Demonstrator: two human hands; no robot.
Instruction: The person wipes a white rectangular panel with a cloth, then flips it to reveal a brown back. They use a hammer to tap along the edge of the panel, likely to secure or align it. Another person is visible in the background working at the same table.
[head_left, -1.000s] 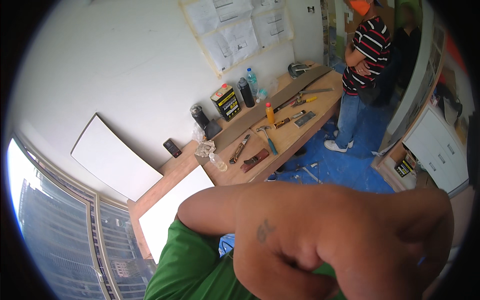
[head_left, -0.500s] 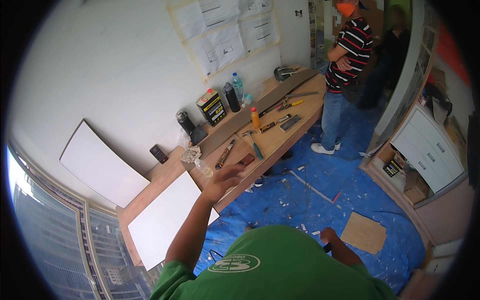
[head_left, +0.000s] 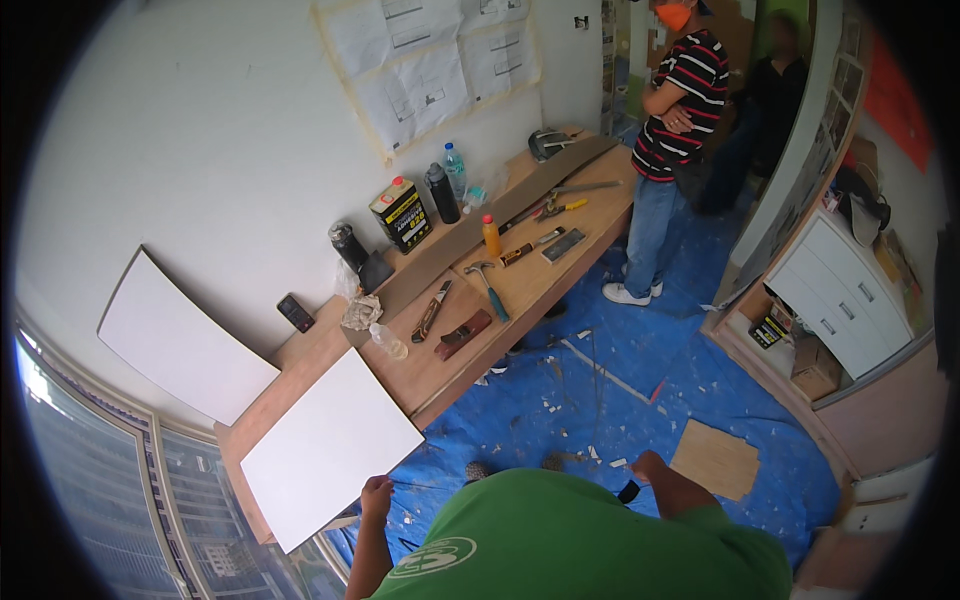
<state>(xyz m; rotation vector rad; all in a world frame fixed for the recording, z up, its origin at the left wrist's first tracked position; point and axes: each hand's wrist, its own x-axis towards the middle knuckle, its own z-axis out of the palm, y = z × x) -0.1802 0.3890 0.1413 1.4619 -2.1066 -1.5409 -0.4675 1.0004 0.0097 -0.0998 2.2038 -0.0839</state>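
Observation:
My left hand (head_left: 376, 497) is at the near edge of a white rectangular sheet (head_left: 335, 450), its fingers closed on that edge. The sheet lies flat on the left end of the wooden workbench and overhangs its front. My right hand (head_left: 648, 466) hangs low to the right of my green shirt, fingers curled. A small black object (head_left: 628, 492) shows just below it, too unclear to name. Beyond the sheet, on the bench, are a clear bottle (head_left: 388, 343), a reddish-brown hand plane (head_left: 463, 335), a utility knife (head_left: 432, 311) and a claw hammer (head_left: 487, 290).
A second white sheet (head_left: 180, 335) leans on the wall by a phone (head_left: 295, 313). Along the wall stand an adhesive can (head_left: 402, 215) and bottles. A person (head_left: 683, 110) with crossed arms stands at the bench's far end. Blue sheeting (head_left: 520, 415) with scraps covers the floor.
My left hand has come back from over the bench, near the hand plane, to the white sheet's near edge. The hand plane shows fully now. The view has shifted slightly.

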